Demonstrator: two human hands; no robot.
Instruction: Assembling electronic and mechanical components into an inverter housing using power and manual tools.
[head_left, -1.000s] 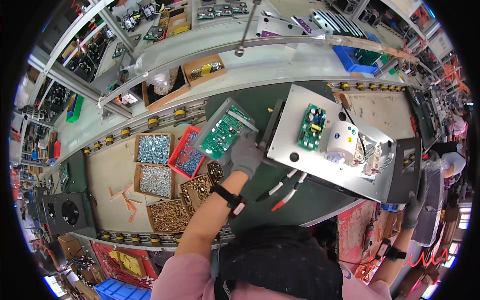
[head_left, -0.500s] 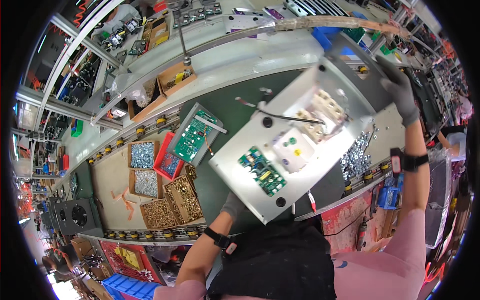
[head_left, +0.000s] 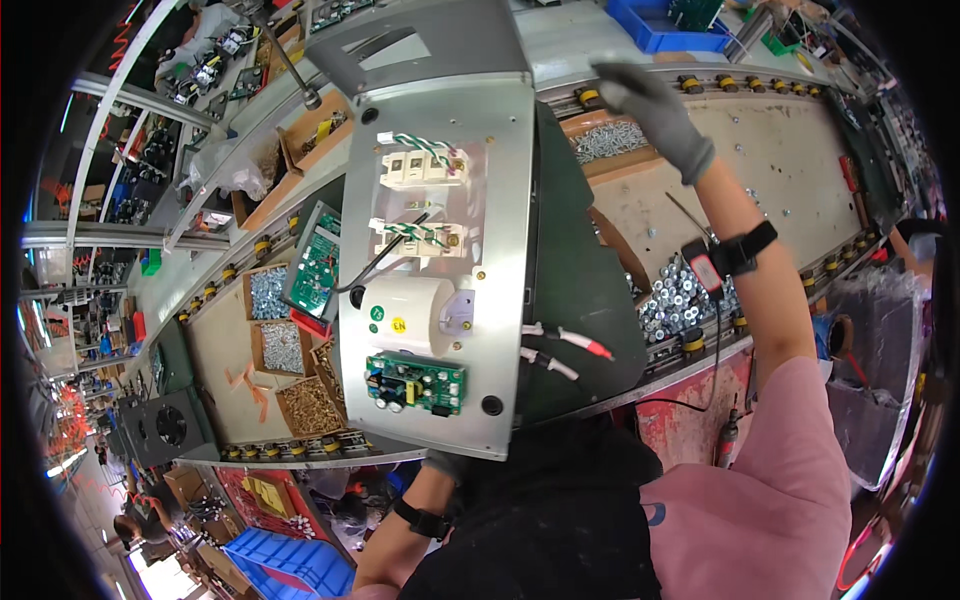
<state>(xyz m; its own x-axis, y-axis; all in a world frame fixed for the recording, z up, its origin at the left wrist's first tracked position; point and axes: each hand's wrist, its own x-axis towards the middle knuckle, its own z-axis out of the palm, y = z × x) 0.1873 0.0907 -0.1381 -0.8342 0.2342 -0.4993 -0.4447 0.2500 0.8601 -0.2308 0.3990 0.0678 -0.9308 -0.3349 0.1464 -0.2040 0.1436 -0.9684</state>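
Green matting (head_left: pixel 590 290) covers part of the table (head_left: pixel 800 160). Over it a metal chassis (head_left: pixel 500 270) extends away from the person, bearing a white cylinder (head_left: pixel 405 315) and a green circuit board (head_left: pixel 415 383). At its near edge, the gloved left hand (head_left: pixel 447 463) is mostly hidden; I cannot tell its grip. The gloved right hand (head_left: pixel 655 115), empty, fingers extended, hovers near a cardboard box (head_left: pixel 622 167) of screws.

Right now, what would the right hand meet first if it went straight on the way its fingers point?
The right hand points up and left in the picture, so the pale bench comes first. Depth is unclear: it may pass above that, near the metal case's end panel.
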